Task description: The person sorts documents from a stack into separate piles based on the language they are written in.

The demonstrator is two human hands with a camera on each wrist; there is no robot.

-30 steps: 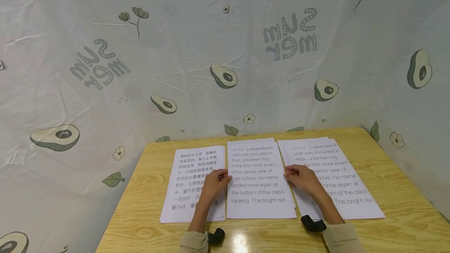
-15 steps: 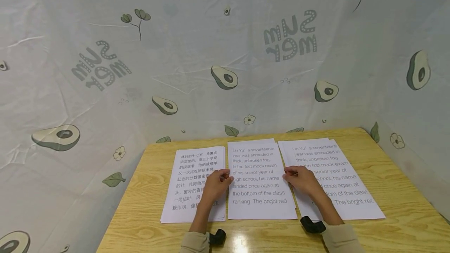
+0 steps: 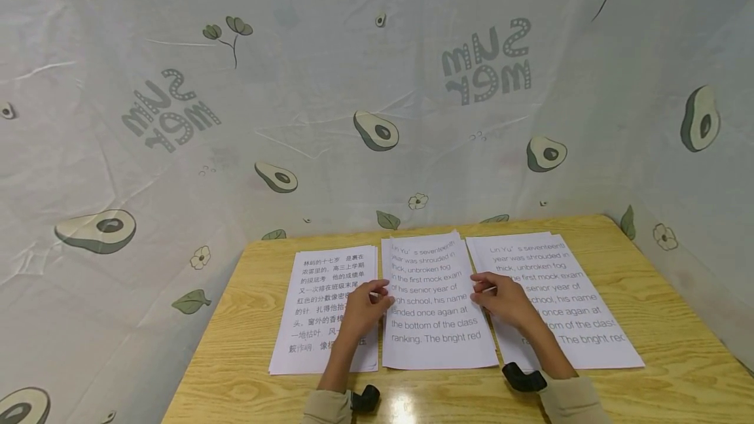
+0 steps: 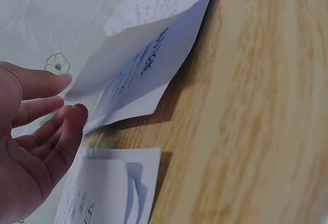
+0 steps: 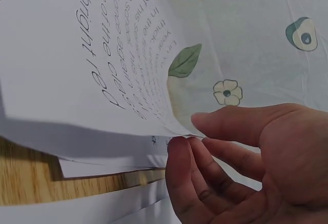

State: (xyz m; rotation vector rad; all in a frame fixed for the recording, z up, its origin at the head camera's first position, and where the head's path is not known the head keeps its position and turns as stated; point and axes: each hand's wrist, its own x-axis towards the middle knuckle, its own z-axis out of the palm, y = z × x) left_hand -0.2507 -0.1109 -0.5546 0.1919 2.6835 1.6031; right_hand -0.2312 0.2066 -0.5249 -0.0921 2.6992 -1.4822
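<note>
A printed sheet of paper with English text lies uppermost in the middle group. Its upper part bows up in the head view. My left hand pinches its left edge between thumb and fingers; in the left wrist view the sheet curves away from the hand, raised off what lies below. At the opposite edge, my right hand pinches the paper; the right wrist view has the thumb and fingers of this hand meeting at the sheet's edge. Another sheet lies underneath it.
To the left is a stack of papers with Chinese text, partly under my left forearm. A second English stack spreads on the right beneath my right forearm. The wooden table meets a patterned curtain behind.
The middle sheet's sides and upper part have risen, and its text lines now curve. Both hands have lifted slightly with its edges, the right hand shifting a little left.
</note>
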